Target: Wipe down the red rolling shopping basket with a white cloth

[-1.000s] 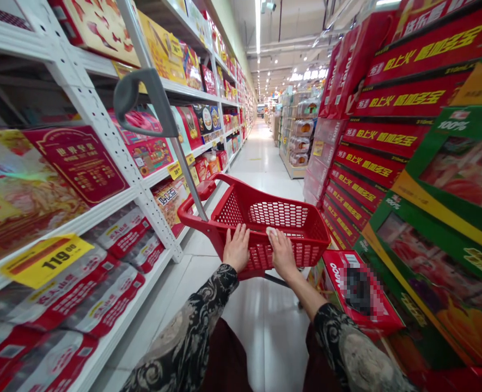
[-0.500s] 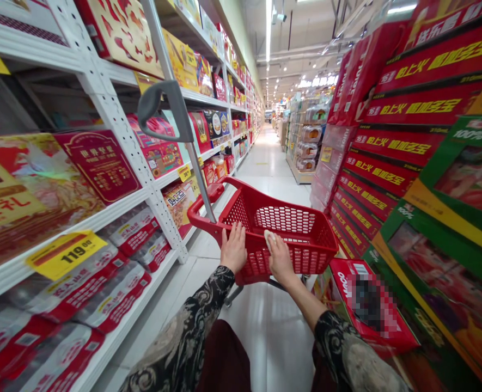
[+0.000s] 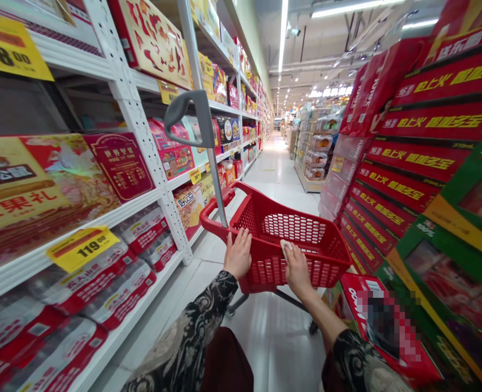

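My left hand (image 3: 237,253) lies over the near rim of a red plastic shopping basket (image 3: 290,226), its fingers hooked on the edge. My right hand (image 3: 298,270) rests further right on the same rim and pins a small white item (image 3: 286,249) there. That item is partly hidden under my fingers. A grey curved grip (image 3: 187,111) tops a metal pole (image 3: 213,169) rising from the basket's left side. Dark wheeled legs (image 3: 290,302) show below the basket. The basket's inside looks bare of goods.
White metal shelving (image 3: 102,226) packed with boxed goods runs along the left, with a yellow price tag (image 3: 82,249). Stacked red and green cartons (image 3: 412,163) wall the right side. A red box (image 3: 353,294) lies low at right. The tiled aisle floor (image 3: 281,348) stretches ahead.
The view has swung left, so the shelves, basket and hands sit further right in the frame. Both hands stay on the rim, and more of the basket's wheeled frame shows.
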A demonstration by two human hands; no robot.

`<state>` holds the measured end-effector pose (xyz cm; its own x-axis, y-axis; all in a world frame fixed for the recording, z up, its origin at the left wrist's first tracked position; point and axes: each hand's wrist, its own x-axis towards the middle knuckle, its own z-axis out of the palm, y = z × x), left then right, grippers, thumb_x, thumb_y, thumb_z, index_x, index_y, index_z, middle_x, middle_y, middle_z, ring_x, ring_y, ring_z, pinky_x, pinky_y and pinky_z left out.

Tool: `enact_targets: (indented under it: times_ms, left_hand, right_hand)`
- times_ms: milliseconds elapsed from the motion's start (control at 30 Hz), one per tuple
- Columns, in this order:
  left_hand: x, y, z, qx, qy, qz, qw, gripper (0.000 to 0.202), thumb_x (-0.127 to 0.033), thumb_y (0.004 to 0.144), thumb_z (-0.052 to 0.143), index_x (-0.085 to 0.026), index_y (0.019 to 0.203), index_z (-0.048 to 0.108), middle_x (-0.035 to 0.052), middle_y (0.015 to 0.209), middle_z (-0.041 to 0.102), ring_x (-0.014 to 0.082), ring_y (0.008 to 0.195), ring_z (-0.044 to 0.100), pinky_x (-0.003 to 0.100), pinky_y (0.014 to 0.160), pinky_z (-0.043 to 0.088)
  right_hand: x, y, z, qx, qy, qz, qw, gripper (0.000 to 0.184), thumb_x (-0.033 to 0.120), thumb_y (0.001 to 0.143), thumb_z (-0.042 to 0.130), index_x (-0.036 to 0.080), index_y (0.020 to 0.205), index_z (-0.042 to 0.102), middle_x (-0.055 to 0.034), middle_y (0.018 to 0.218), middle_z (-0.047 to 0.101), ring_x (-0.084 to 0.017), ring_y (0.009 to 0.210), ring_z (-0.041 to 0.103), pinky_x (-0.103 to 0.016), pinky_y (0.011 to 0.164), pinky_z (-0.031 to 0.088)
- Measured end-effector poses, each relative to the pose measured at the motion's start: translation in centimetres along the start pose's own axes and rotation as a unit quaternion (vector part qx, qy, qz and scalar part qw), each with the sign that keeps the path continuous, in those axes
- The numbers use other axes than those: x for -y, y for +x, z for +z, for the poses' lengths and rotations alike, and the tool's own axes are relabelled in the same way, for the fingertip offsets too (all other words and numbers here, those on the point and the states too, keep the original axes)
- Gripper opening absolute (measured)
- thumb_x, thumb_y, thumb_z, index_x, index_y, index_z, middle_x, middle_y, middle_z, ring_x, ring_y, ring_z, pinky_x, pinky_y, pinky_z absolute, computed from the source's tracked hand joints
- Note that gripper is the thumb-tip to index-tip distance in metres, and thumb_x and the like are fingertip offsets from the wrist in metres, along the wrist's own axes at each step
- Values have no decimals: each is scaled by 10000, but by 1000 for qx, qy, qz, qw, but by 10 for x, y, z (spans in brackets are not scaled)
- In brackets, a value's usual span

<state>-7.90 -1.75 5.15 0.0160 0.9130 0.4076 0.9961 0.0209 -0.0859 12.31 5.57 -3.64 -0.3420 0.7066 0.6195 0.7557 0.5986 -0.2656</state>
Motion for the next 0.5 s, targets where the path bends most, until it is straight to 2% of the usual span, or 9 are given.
enact_targets:
  times_ms: [100, 200, 333, 400, 500]
  left_hand:
    - [13, -3, -12, -10, 4, -15, 1000, 587, -179, 758, 400, -119, 1340, 356, 112, 1434, 320, 242, 1355, 199, 551, 1095, 60]
    - [23, -5, -19, 3, 2, -20, 1000, 567, -145, 745, 397, -128, 1312, 404, 119, 1398, 384, 244, 1333, 262, 554, 1093, 79]
    - [32, -4, -19, 0, -43, -39, 998, 574, -89, 703, 402, -154, 1272, 447, 85, 1337, 476, 209, 1295, 342, 488, 1101, 172]
    - [42, -3, -19, -14, -76, -54, 996, 577, -55, 695, 378, -179, 1252, 460, 52, 1271, 546, 174, 1231, 430, 419, 1096, 233]
    - [62, -2, -21, -82, -103, -117, 984, 532, -61, 725, 348, -180, 1230, 466, 50, 1245, 564, 163, 1175, 480, 369, 1075, 285]
  right_hand:
    - [30, 16, 6, 9, 37, -13, 999, 660, -4, 680, 365, 131, 1326, 392, -129, 1348, 424, -233, 1285, 311, -443, 1030, 293]
    - [72, 37, 11, 26, 79, -37, 996, 695, -21, 653, 367, 123, 1333, 385, -126, 1375, 398, -237, 1296, 292, -446, 1039, 278]
    - [119, 58, 15, 42, 126, -68, 989, 691, -28, 657, 364, 139, 1327, 402, -114, 1396, 376, -240, 1297, 289, -459, 1039, 272]
    - [126, 61, 16, 43, 135, -82, 986, 673, -20, 680, 366, 150, 1330, 398, -118, 1398, 373, -241, 1295, 293, -469, 1034, 278]
    - [111, 54, 17, 48, 125, -93, 987, 653, -17, 693, 372, 143, 1325, 406, -134, 1387, 382, -239, 1296, 296, -468, 1037, 278]
